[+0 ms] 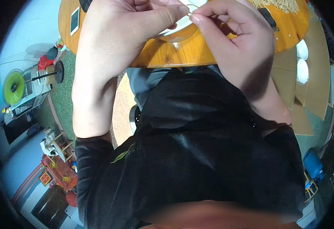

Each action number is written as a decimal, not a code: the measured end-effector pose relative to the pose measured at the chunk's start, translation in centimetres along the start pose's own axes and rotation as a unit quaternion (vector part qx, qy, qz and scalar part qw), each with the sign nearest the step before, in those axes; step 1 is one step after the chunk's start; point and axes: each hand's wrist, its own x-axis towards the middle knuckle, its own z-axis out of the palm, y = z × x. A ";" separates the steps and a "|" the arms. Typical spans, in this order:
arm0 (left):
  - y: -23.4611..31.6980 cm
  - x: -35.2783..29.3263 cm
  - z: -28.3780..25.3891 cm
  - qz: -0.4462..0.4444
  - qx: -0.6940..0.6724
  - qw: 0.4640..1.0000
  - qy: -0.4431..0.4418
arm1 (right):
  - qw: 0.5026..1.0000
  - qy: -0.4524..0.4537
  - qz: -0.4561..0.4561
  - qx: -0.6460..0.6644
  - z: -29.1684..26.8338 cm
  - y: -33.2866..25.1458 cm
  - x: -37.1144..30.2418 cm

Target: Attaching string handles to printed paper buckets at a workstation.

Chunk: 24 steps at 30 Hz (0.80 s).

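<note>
Above the near part of a round wooden table [163,57], my left hand [125,26] and my right hand [239,38] meet tip to tip. A thin pale cord [191,5] runs between them, each hand pinching it between thumb and forefinger. The cord's ends are hidden by my fingers. Below the hands lies a white dish [182,26], mostly covered by them. To the right of my right hand, at the table's far side, rests a heap of beige cords [281,4].
A white phone [75,21] lies on the table's left, and a small black object [267,17] on its right. A green-bladed fan [14,87] stands at the left. Cardboard [285,72] with white bowls [302,70] is at the right.
</note>
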 end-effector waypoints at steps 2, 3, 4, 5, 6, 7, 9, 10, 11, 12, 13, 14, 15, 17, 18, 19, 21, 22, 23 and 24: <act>0.3 0.6 0.6 -0.022 -0.008 1.000 -0.002 | 1.000 -0.014 0.002 0.020 -0.2 0.3 0.1; 1.2 0.5 1.3 -0.022 -0.008 1.000 -0.002 | 0.999 -0.028 0.003 0.040 -0.3 0.4 0.1; 3.0 1.4 3.6 -0.170 0.174 0.962 0.126 | 0.999 -0.026 0.006 0.038 -0.4 0.6 0.1; 4.1 2.0 4.9 -0.304 0.344 0.855 0.242 | 0.999 -0.024 0.000 0.032 -0.5 0.6 0.2; 4.4 2.0 5.1 -0.303 0.345 0.854 0.244 | 0.999 -0.027 -0.010 0.029 -0.6 0.4 0.2; 4.4 2.1 5.2 -0.305 0.353 0.849 0.248 | 0.999 -0.028 -0.012 0.030 -0.6 0.9 0.2; 4.4 2.2 5.3 -0.306 0.361 0.844 0.252 | 0.970 -0.005 -0.234 -0.069 -0.7 2.4 0.4; 4.3 2.0 5.3 -0.299 0.360 0.847 0.251 | 0.970 -0.005 -0.234 -0.068 -0.7 1.9 0.2; 4.2 1.9 5.3 -0.292 0.359 0.851 0.249 | 0.982 -0.005 -0.176 -0.062 -0.6 0.8 -0.2; 4.2 1.9 5.4 -0.292 0.359 0.851 0.250 | 0.991 -0.005 -0.118 -0.057 -0.5 0.2 -0.4; 4.1 2.0 5.5 -0.292 0.346 0.855 0.254 | 0.993 0.023 -0.107 -0.051 0.4 1.0 -0.4; 4.0 2.1 5.6 -0.292 0.333 0.859 0.259 | 0.993 0.023 -0.106 -0.051 0.4 1.0 -0.4; 3.8 2.2 5.7 -0.293 0.332 0.859 0.258 | 0.993 0.041 -0.095 -0.062 0.5 0.7 -0.3; 3.7 2.3 5.8 -0.291 0.326 0.861 0.261 | 0.992 0.057 -0.084 -0.073 0.5 0.4 -0.1; 2.6 1.9 4.6 -0.291 0.325 0.861 0.261 | 0.994 0.051 -0.071 -0.068 0.5 0.4 -0.1; 1.0 1.0 2.5 -0.158 0.173 0.961 0.149 | 0.995 0.043 -0.062 -0.060 0.5 0.1 0.0; -0.2 0.8 1.2 -0.022 0.012 0.999 0.023 | 0.996 0.051 -0.049 -0.048 0.6 0.3 -0.1; -0.3 0.8 1.0 -0.025 0.005 0.999 0.020 | 0.997 0.058 -0.036 -0.042 0.7 0.4 -0.1; -0.3 0.8 0.9 -0.029 -0.002 0.999 0.018 | 0.997 0.058 -0.035 -0.043 0.7 0.4 0.0; -0.3 0.9 0.8 -0.029 -0.003 0.999 0.018 | 0.997 0.065 -0.025 -0.039 0.8 0.4 0.0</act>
